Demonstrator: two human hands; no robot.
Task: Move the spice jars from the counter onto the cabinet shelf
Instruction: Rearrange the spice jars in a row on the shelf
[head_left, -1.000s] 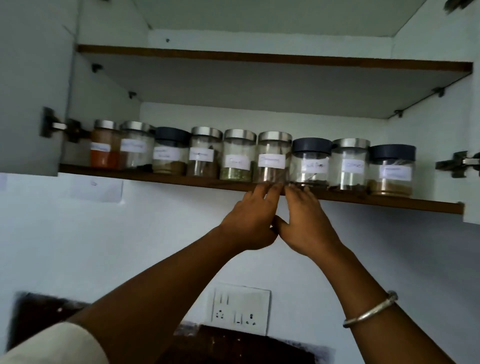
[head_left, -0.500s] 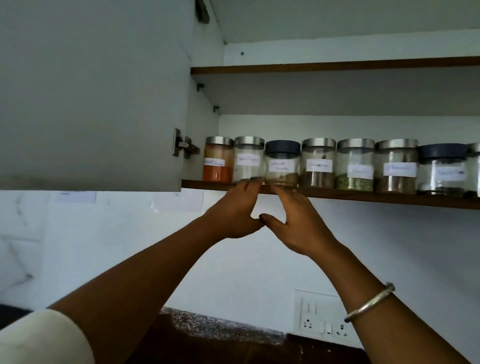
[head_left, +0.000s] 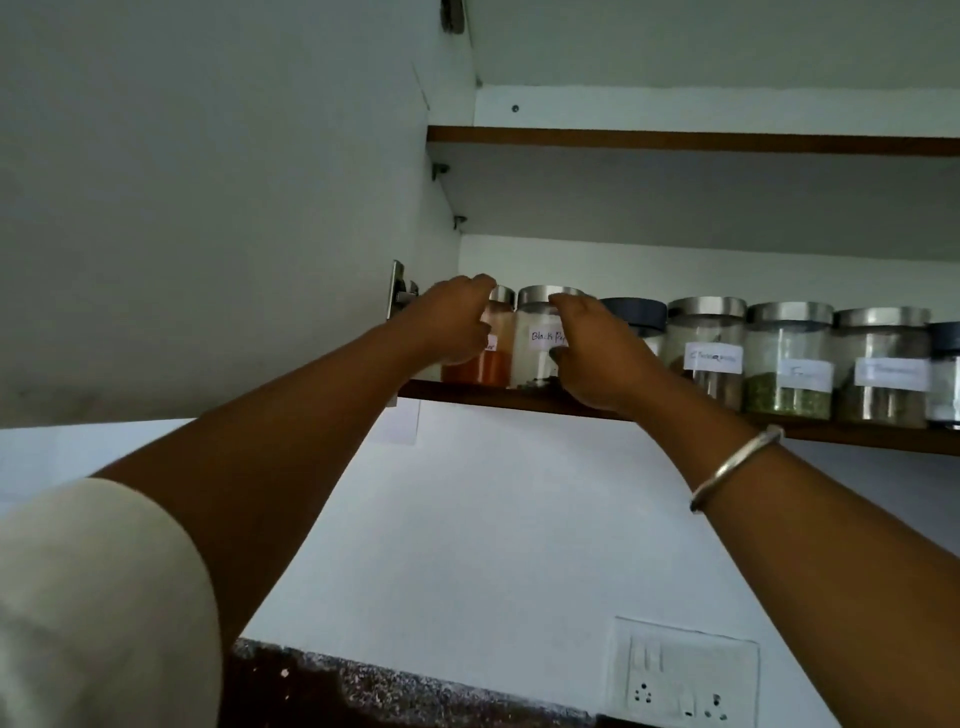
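Both hands are reaching up to the left end of the cabinet shelf (head_left: 519, 401). On the left hand (head_left: 457, 325) the grip is curling around the orange-filled jar (head_left: 488, 358) at the very end of the row, fingers (head_left: 475, 285) lying over its steel lid; whether it is squeezing the jar or only resting on it cannot be told. On the right hand (head_left: 597, 353) the grip is wrapping the right side of the black pepper jar (head_left: 537, 338), fingertips (head_left: 563, 300) touching the lid rim and thumb low on the glass, so the hand is partly closed against the jar.

These two jars are standing upright and touching each other on the shelf. To their right the row is running on: a dark-lidded jar (head_left: 636, 314) partly hidden behind the right hand, then three steel-lidded jars (head_left: 709, 343) with white labels, one holding green flakes, and another dark lid at the frame edge.

A metal bangle (head_left: 732, 467) is sitting on the right wrist. A pale sleeve (head_left: 98, 597) is covering the left upper arm. The open cabinet door (head_left: 208, 208) is filling the upper left, and a wall socket plate (head_left: 680, 675) is showing low on the wall, above the speckled surface (head_left: 363, 691).
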